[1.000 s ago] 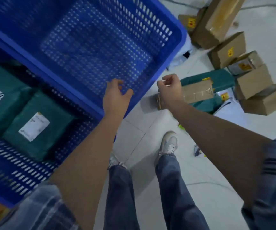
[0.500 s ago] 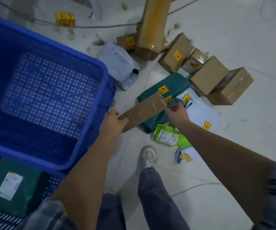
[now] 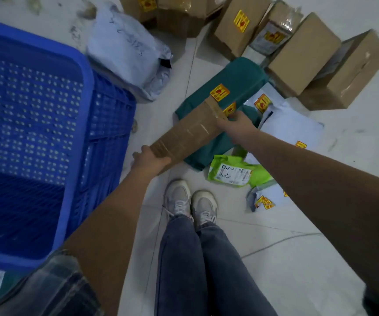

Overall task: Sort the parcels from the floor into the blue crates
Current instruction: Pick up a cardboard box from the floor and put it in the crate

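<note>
Nearest us, our left hand grips the near end of a long taped cardboard parcel, held above the floor just right of the blue crate. Our right hand clasps its far end, over a green mailer. Beyond lie brown boxes.

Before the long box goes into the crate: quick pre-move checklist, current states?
1. Left hand holds the near end of the long cardboard box: ok.
2. Right hand holds the far end: ok.
3. Box lifted off the teal mailer: cannot tell.
4. Blue crate has free space inside: ok.
5. Path from box to crate rim unobstructed: ok.
6. Shoes away from the green mailer: ok.
</note>
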